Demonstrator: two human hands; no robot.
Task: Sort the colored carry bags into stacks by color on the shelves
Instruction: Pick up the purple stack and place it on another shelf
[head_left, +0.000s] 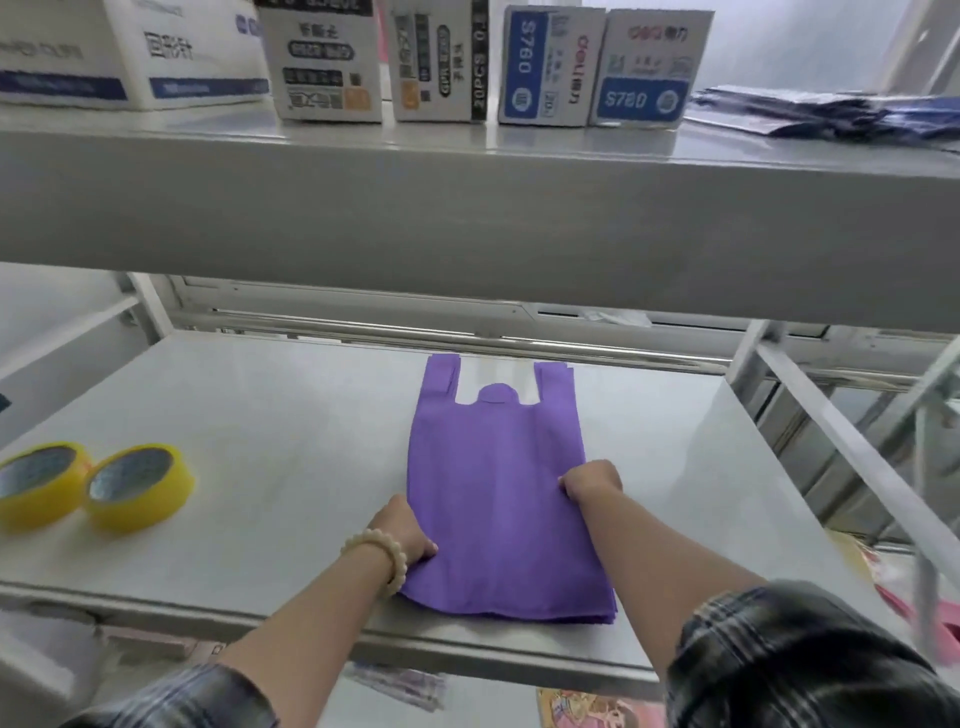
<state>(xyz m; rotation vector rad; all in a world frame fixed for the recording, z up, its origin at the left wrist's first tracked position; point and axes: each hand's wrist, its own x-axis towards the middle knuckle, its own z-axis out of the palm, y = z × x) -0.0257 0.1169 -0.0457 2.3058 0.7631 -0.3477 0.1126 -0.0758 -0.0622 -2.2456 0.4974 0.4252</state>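
A stack of purple carry bags (496, 478) lies flat on the grey middle shelf (291, 441), handles pointing away from me. My left hand (402, 530) grips the stack's left edge near the front, fingers tucked under the fabric. My right hand (592, 480) pinches the right edge a little farther back. A pile of dark blue bags (831, 111) rests on the upper shelf (467, 208) at the right.
Two yellow tape rolls (88, 483) sit at the left of the middle shelf. Several cardboard boxes (441, 62) stand along the upper shelf. Pink items (924, 613) and printed packets (597, 709) show below at the lower right. A metal frame post (852, 452) slants at the right.
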